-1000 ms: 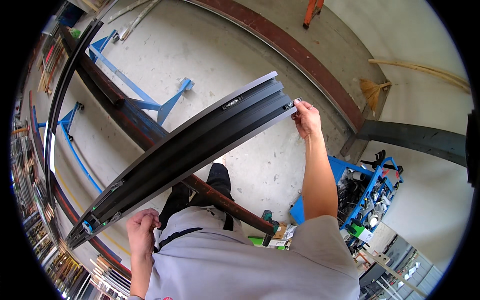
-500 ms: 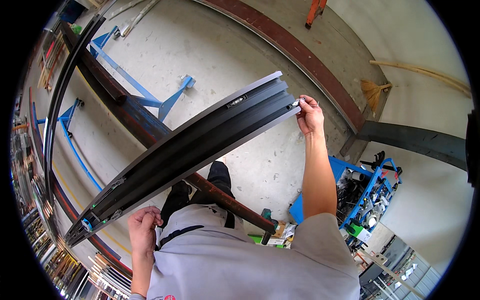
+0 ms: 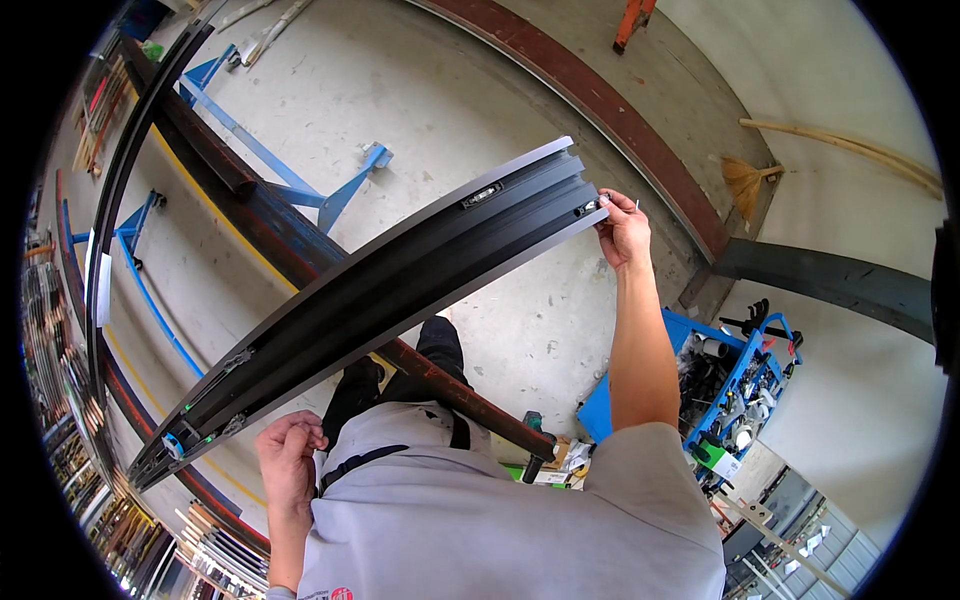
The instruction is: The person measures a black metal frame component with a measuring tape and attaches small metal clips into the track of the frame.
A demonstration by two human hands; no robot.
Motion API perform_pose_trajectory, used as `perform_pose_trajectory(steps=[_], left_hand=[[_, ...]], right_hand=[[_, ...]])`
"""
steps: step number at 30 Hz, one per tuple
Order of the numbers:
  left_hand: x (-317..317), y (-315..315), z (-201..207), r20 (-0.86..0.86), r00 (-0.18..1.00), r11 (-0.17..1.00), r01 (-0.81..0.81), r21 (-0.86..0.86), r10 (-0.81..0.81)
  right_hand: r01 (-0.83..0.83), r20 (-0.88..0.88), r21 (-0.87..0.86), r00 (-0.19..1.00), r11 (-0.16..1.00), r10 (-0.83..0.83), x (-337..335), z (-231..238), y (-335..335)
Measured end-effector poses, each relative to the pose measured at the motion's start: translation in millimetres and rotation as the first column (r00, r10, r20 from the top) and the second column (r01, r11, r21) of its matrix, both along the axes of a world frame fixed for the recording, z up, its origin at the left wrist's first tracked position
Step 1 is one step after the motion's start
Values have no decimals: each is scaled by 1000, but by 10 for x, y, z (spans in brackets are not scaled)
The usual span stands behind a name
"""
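Note:
A long dark grey metal profile (image 3: pixel 400 285) with a channel along its length slants across in front of me, its near end at the right. My right hand (image 3: pixel 625 232) is closed at that end, thumb and fingers pinching a small metal fitting (image 3: pixel 588 209) at the groove of the lower edge. A similar metal insert (image 3: pixel 482 196) sits in the opposite edge. Towards the far left end, a small blue piece (image 3: pixel 174 446) and further fittings lie in the channel. My left hand (image 3: pixel 291 450) is held with curled fingers by my waist, beside the profile; what it holds, if anything, is hidden.
A rusty steel beam (image 3: pixel 470 400) passes beneath the profile. Blue wheeled stands (image 3: pixel 335 205) and another long dark profile (image 3: pixel 105 220) are at the left. A blue cart (image 3: pixel 655 375) full of tools and parts stands at the right, with a power drill (image 3: pixel 540 440) nearby.
The profile's near end has shifted slightly right and up. The fitting pinched by my right hand now sits a little deeper in the groove. My left hand has barely moved.

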State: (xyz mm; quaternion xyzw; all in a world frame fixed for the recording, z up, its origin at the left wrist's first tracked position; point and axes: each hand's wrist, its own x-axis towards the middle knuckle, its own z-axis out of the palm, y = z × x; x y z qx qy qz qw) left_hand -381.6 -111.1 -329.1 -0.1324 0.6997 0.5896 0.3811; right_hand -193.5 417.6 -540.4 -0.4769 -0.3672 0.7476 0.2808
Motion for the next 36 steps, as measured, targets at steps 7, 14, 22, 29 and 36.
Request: perform_pose_trajectory(steps=[7,14,22,29,36], left_hand=[[-14,-50,-24,3,1000,1000,-13,28,13],[-22,-9,-22,12,1000,1000,3,10,-3],[-1,-102,-30,-30,998,996,50,-70,-52],[-156,-492,-382,-137,967,950,175,-259,-215],[-303,-1073,-716,-430,761,803,194,-563,-485]], right_hand=[[-12,308,336,946,942,-97,3,116,-73],[-310,464,489,884,815,57,101,325,-44],[-975,989,99,73,200,-131,-448,1203,-617],[-996,994,-83,-85,21,-69,-633,1130,-1162],[-998,964,-33,-47,-56,262,-1054,1098,-2636]])
